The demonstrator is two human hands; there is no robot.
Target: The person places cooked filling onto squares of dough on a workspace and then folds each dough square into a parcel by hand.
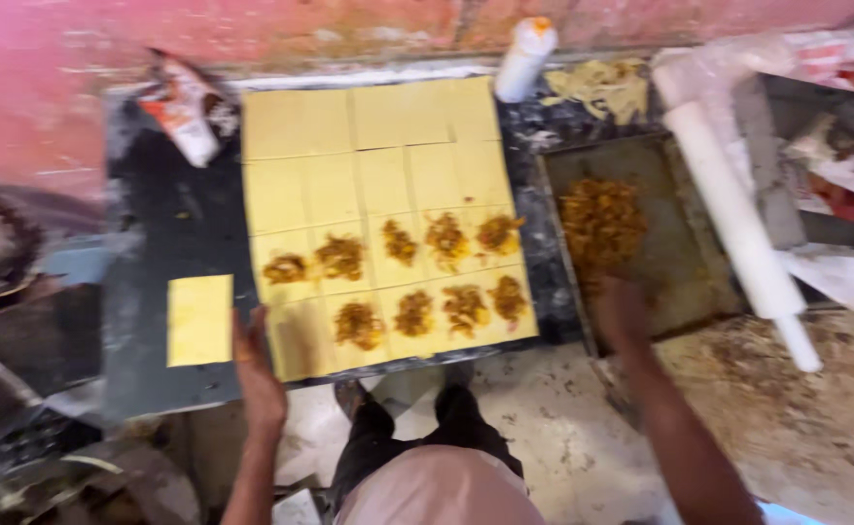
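A sheet of pale yellow dough (pixel 388 146) cut into squares lies on a dark worktop (pixel 169 224). Several squares in the near rows carry mounds of brown filling (pixel 412 311). My left hand (pixel 255 365) rests flat at the sheet's near left corner, between it and a single separate dough square (pixel 199 319). My right hand (pixel 622 309) reaches into a metal tray (pixel 680 262) with a heap of the same brown filling (pixel 602 222); its fingers are blurred and seem curled at the heap's near edge.
A white rolling pin (pixel 743 238) lies along the tray's right side. A white bottle with an orange tip (pixel 525 58) stands at the back. Dough scraps (pixel 602 87) lie behind the tray; a crumpled packet (pixel 186 107) sits back left. Pink wall behind.
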